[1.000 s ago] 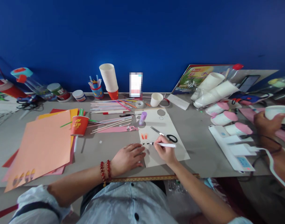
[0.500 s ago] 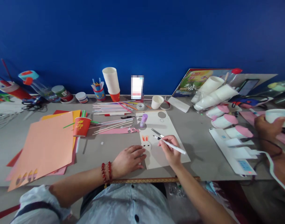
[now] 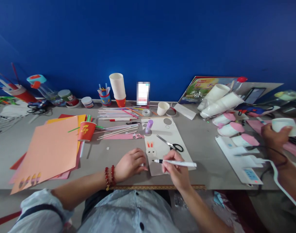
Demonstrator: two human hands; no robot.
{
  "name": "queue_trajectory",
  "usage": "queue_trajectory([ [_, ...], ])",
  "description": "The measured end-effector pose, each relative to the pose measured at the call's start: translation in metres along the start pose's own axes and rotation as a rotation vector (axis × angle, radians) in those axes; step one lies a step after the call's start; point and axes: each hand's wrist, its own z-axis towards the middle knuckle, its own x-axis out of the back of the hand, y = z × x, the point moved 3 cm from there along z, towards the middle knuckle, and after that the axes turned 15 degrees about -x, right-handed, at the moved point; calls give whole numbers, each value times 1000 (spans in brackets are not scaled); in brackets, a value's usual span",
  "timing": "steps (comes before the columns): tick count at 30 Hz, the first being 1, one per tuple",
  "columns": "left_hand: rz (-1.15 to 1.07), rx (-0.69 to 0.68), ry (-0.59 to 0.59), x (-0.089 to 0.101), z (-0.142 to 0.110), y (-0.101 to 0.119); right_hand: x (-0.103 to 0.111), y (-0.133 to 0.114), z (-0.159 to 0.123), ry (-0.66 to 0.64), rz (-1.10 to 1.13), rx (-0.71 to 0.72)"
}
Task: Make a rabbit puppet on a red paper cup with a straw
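Observation:
My right hand (image 3: 175, 170) grips a white marker (image 3: 180, 163), its dark tip pointing left over the white paper sheet (image 3: 173, 129). Just above the tip is a small rabbit face (image 3: 151, 150) with orange-centred ears and dark eyes. Black-handled scissors (image 3: 168, 142) lie on the sheet beyond my right hand. My left hand (image 3: 132, 162), with red bead bracelets at the wrist, rests on the table beside the sheet's left edge. Its fingers are loosely bent and hold nothing visible. A purple glue stick (image 3: 149, 126) stands on the upper left of the sheet.
Coloured paper sheets (image 3: 47, 145) and a red paper cup (image 3: 86, 131) are at left. Straws and sticks (image 3: 116, 113) lie behind the sheet, near a white cup (image 3: 163, 108). At right, a co-worker's hand (image 3: 275, 137) holds a paper cup (image 3: 285, 126) beyond a power strip (image 3: 237, 158).
My right hand has moved down with the marker, bringing its tip lower and uncovering the scissors' handles. My left hand has drawn slightly left, away from the rabbit face, its fingers more bent.

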Motion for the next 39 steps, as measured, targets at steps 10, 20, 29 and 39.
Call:
queue_trajectory([
  [10, 39, -9, -19, 5, 3, 1, -29, -6, -6, -59, -126, 5],
  [20, 64, -26, -202, 3, 3, 12, -45, 4, -6, -193, -72, 38],
  [29, 88, -55, -171, 13, 10, 30, -52, -4, -14, -241, 28, 152],
  [39, 762, 373, -94, 116, -4, -119, -2, -23, 22, 96, -152, 182],
])
